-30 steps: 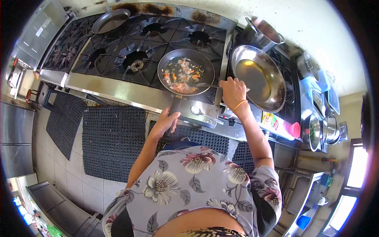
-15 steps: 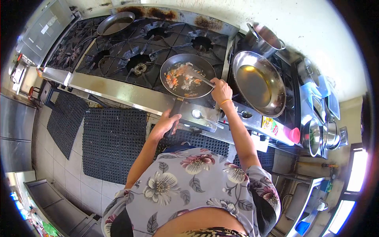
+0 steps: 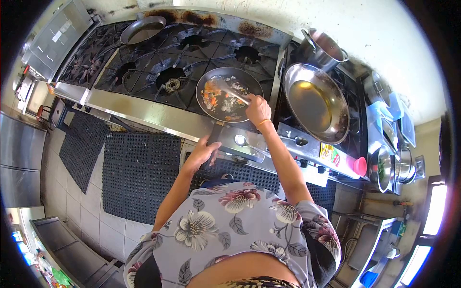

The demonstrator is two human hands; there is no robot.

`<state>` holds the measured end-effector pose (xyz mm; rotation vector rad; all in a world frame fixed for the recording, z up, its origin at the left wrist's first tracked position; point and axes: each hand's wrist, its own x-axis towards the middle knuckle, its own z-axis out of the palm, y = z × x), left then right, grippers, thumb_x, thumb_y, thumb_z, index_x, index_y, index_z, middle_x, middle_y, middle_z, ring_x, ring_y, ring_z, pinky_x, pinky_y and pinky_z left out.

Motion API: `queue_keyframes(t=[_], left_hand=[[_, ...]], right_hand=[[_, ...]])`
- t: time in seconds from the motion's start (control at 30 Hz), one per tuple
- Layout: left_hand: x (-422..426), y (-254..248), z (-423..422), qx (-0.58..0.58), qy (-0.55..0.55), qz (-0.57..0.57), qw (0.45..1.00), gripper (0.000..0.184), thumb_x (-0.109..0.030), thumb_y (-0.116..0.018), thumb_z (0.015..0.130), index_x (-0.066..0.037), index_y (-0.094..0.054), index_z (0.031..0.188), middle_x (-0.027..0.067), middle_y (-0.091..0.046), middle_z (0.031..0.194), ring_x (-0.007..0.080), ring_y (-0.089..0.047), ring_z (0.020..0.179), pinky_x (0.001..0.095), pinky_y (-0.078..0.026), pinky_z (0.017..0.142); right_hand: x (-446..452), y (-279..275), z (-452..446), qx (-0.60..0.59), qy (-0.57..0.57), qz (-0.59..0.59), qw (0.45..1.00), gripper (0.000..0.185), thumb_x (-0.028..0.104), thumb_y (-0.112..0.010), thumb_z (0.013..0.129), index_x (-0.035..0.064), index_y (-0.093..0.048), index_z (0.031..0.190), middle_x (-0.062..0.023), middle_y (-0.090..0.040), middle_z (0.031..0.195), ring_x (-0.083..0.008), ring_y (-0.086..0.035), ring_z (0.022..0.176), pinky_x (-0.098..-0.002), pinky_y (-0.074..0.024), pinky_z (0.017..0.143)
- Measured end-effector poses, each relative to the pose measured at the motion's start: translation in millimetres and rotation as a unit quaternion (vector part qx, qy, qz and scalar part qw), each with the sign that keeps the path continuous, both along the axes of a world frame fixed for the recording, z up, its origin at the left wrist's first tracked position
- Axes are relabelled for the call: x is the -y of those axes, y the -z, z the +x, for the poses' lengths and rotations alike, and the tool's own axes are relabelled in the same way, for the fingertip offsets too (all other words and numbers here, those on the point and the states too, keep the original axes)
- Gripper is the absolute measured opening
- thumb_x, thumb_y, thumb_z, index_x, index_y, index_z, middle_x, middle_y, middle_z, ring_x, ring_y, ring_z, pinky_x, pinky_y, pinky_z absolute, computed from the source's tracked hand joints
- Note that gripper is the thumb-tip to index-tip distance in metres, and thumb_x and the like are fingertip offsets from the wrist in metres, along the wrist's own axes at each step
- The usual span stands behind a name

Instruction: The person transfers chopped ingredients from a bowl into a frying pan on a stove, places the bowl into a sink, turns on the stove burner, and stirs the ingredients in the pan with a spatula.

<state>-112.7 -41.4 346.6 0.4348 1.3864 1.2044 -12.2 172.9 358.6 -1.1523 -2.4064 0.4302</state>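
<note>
A wide steel pan (image 3: 309, 108) of yellowish liquid was seen at two o'clock, with a deep pot (image 3: 324, 50) placed just beyond it. Toward eleven, a dark pan (image 3: 143, 30) was set on the grates (image 3: 158, 60). A pink lid (image 3: 359, 166) was seen at three; black mats (image 3: 139, 177) were laid toward eight.

Left of the round black frying pan (image 3: 235, 73), a hand could pass over the black cast-iron burner grates (image 3: 175, 60) towards the dark shallow pan (image 3: 143, 30) at the back left. Right of the frying pan, only a narrow lane separates it from the wide, shiny steel pan (image 3: 337, 91); the deep two-handled steel pot (image 3: 315, 52) blocks the way behind that. In front, the frying pan's straight black handle (image 3: 216, 133) and the person's right hand (image 3: 259, 110) obstruct access.
</note>
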Motion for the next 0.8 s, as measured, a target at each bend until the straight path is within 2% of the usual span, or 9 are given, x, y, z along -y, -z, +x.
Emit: queue_keyframes(t=[0.27,0.4,0.57,0.8], left_hand=[[3.9,5.0,-1.2,-0.005,0.008,0.018,1.0,0.022,-0.015,-0.054,0.083,-0.001,-0.044,0.097,0.0036,-0.045,0.052,0.013,-0.044,0.04,0.0271,-0.037,0.035],[3.8,5.6,-1.2,-0.004,0.006,0.011,1.0,0.021,-0.015,-0.054,0.083,-0.001,-0.044,0.095,0.0033,-0.045,0.051,0.0127,-0.043,0.039,0.027,-0.036,0.035],[4.5,9.4,-2.8,0.006,0.005,0.006,1.0,0.018,-0.015,-0.054,0.083,-0.002,-0.044,0.092,0.0037,-0.046,0.052,0.013,-0.043,0.039,0.0272,-0.037,0.035],[4.4,3.6,-1.9,0.002,-0.001,0.001,1.0,0.021,-0.014,-0.055,0.082,-0.001,-0.045,0.095,0.0043,-0.046,0.051,0.0132,-0.045,0.039,0.0268,-0.037,0.035]], right_hand=[[-18.5,8.3,-7.5,0.03,0.06,0.035,0.997,0.026,0.004,-0.053,0.068,0.0149,-0.06,0.09,-0.0121,-0.058,0.086,-0.0337,-0.059,0.078,-0.0418,-0.0482,0.067],[-15.4,14.4,-16.9,0.031,0.008,0.029,0.999,0.025,0.005,-0.053,0.069,0.0158,-0.061,0.091,-0.0109,-0.058,0.087,-0.0323,-0.06,0.078,-0.0415,-0.0483,0.065],[3.3,3.1,-1.2,0.012,-0.11,0.05,0.993,0.026,0.004,-0.052,0.072,0.0171,-0.062,0.092,-0.009,-0.058,0.081,-0.0308,-0.06,0.072,-0.0398,-0.0481,0.062],[27.8,-49.8,49.6,0.082,-0.136,0.036,0.987,0.022,0.005,-0.053,0.073,0.0173,-0.062,0.089,-0.0071,-0.058,0.079,-0.0294,-0.059,0.072,-0.0396,-0.0472,0.058]])
